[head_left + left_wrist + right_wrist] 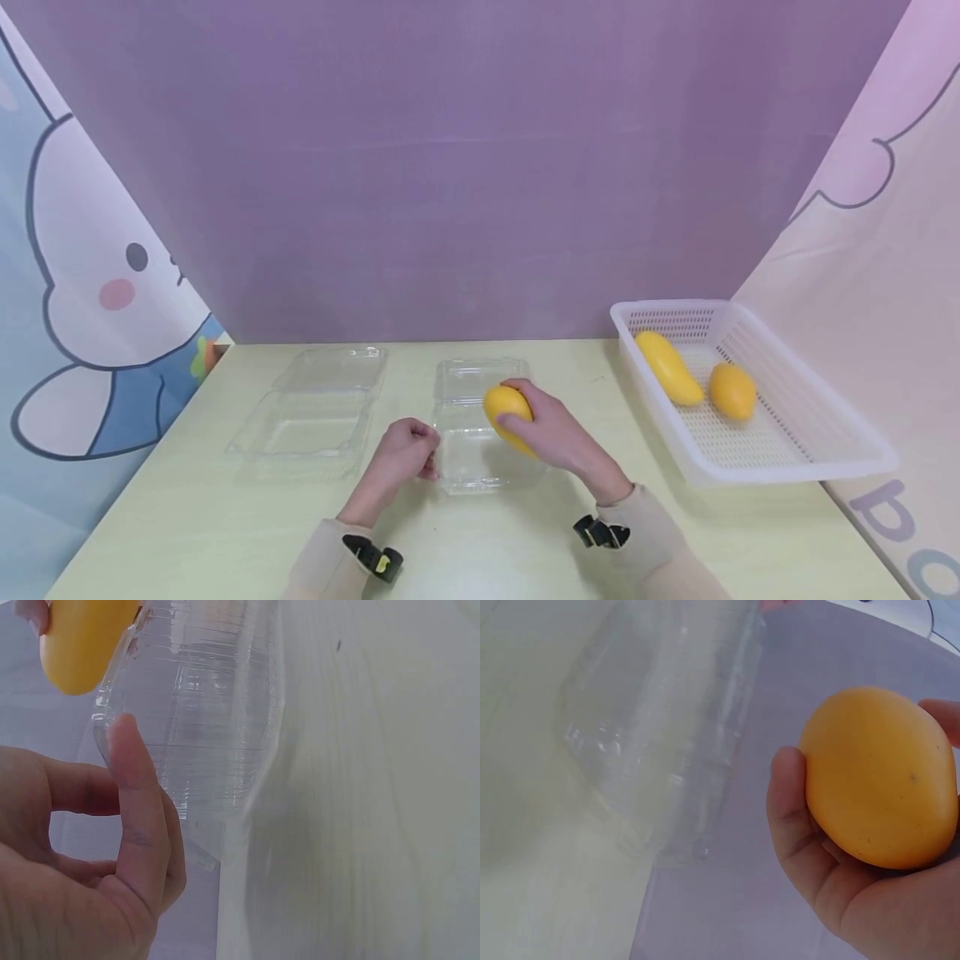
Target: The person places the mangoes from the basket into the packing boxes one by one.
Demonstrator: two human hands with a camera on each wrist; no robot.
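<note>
Mango, long axis diagonally forward-left

The left sleeve and right sleeve are recorded as plain and pale beige. At the left sleeve's inner edge, a black fitting is borne, tapered at one end, blocky at the other and marked with a small yellow patch. At the right sleeve's inner edge, a black clip of angular outline is borne; its finer parts cannot be made out. Left hand and right hand are seen bare.
</note>
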